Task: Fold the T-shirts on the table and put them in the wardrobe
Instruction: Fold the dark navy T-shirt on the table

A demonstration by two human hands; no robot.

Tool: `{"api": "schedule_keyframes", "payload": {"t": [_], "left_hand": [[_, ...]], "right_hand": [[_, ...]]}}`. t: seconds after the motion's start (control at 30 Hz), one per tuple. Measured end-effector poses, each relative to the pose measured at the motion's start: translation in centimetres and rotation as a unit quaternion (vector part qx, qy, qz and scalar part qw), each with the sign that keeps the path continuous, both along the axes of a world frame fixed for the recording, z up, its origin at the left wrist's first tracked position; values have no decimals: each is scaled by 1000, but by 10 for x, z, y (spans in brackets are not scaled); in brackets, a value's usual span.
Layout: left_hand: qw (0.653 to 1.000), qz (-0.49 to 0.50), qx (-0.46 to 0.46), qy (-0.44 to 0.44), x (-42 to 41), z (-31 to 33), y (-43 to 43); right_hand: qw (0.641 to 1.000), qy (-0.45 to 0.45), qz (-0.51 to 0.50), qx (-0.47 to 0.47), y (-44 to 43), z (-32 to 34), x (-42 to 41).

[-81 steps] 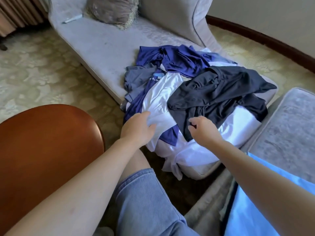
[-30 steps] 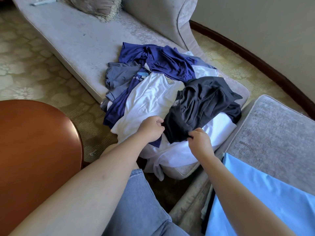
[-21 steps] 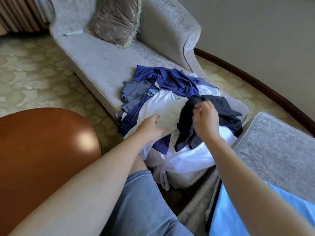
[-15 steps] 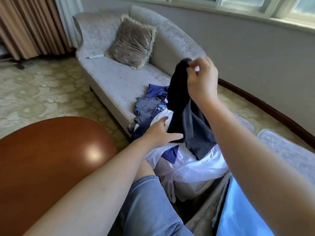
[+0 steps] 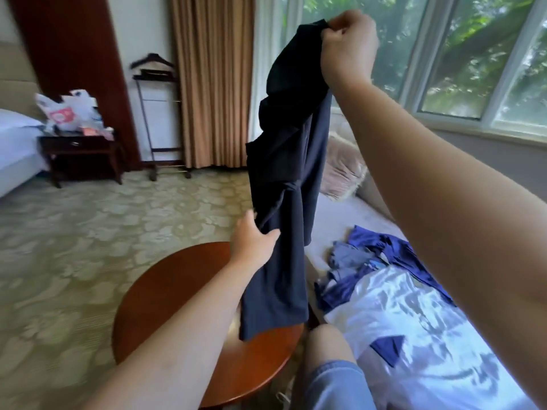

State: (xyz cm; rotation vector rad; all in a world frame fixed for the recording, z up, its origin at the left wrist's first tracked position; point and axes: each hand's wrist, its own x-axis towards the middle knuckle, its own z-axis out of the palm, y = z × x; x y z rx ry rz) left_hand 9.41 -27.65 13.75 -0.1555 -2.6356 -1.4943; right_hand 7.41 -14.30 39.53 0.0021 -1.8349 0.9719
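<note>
— How far along was the person?
— Barely begun, it seemed. The right hand (image 5: 347, 45) pinched a dark navy cotton T-shirt (image 5: 290, 179) by its top, hanging it over the round reddish wooden table (image 5: 177, 291). The left hand (image 5: 253, 241) gripped its side edge.
— And the rest?
— A heap of blue and white shirts (image 5: 384, 291) lay unfolded on the grey chaise (image 5: 340, 226). No wardrobe showed.
</note>
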Motion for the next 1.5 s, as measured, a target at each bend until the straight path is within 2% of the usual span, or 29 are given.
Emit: {"api": "schedule_keyframes", "payload": {"t": [0.13, 0.27, 0.4, 0.53, 0.67, 0.77, 0.83, 0.93, 1.0, 1.17, 1.27, 1.33, 1.4, 1.43, 1.5], "left_hand": [[996, 51, -35, -66, -10, -34, -66], [991, 44, 33, -125, -19, -48, -105], [963, 3, 109, -245, -35, -42, -126], [938, 19, 171, -302, -45, -49, -129], [920, 6, 213, -329, -53, -69, -117], [903, 1, 265, -338, -58, -73, -107], [903, -2, 272, -334, -59, -73, -100], [904, 7, 283, -320, -60, -77, -90], [912, 12, 267, -312, -57, -81, -85], [901, 25, 278, -331, -48, -89, -75], [871, 16, 343, -353, -43, -79, -62], [867, -9, 353, -353, -36, -67, -54], [899, -18, 291, -326, -26, -63, -50], [929, -16, 222, -297, -20, -63, -50], [964, -24, 88, -249, -10, -69, -52]], "right_hand": [[998, -26, 47, -29, -36, -2, -25], [989, -135, 54, -30, -52, -53, -71], [933, -318, 162, 51, -65, -150, -89], [877, -407, 239, 88, -76, -271, -61], [837, -456, 301, 20, -82, -358, -9], [817, -455, 342, -88, -94, -375, 26], [832, -434, 315, -143, -100, -381, 36], [849, -423, 260, -182, -98, -385, 34], [837, -437, 263, -198, -91, -383, 29], [806, -489, 299, -147, -84, -379, 36], [821, -493, 271, -94, -84, -378, 40], [825, -497, 252, -88, -80, -377, 38], [812, -509, 254, -132, -73, -374, 36], [795, -516, 263, -180, -68, -373, 36], [741, -528, 290, -296, -58, -371, 39]]}}
